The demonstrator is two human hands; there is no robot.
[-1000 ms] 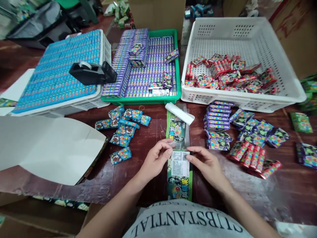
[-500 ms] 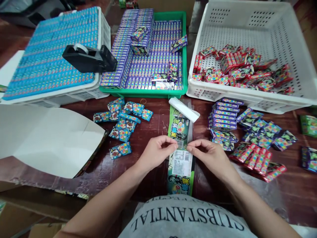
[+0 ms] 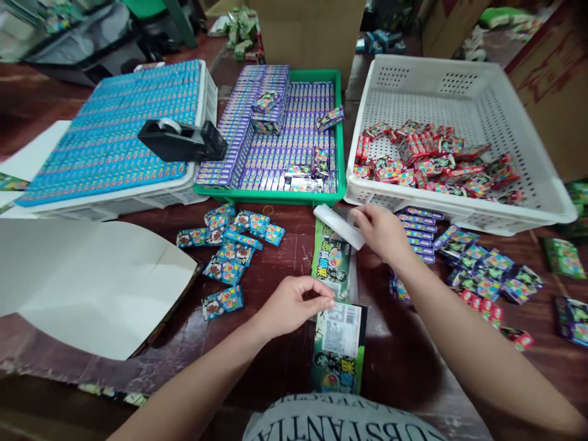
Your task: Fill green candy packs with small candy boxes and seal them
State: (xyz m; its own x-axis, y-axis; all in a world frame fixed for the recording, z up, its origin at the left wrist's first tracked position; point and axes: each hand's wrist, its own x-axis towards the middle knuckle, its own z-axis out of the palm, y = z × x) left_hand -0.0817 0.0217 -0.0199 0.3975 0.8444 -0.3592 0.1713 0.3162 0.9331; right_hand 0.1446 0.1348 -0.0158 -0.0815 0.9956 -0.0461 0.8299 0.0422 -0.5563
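Observation:
A long green and black printed card (image 3: 337, 367) with a white barcode label (image 3: 340, 331) lies lengthwise in front of me. My left hand (image 3: 298, 304) is closed, thumb and forefinger pinched at the card's left middle, just above the label. Clear plastic shows along the card's right side. At the far end the card curls into a white rolled flap (image 3: 339, 226). My right hand (image 3: 382, 236) is at the right end of this flap, its fingers bent; the fingertips are blurred, so a grip on the flap cannot be made out.
Small blue candy boxes (image 3: 229, 251) lie to the left, purple ones (image 3: 482, 269) and red ones (image 3: 482, 306) to the right. Behind stand a blue-filled crate (image 3: 124, 128) with a black tape dispenser (image 3: 179, 139), a green tray (image 3: 275, 195) and a white crate (image 3: 459, 217). A white sheet (image 3: 101, 282) lies left.
My right hand has left the card's middle and moved up to the white flap. My left hand keeps its pinch on the card. The camera view has tilted up.

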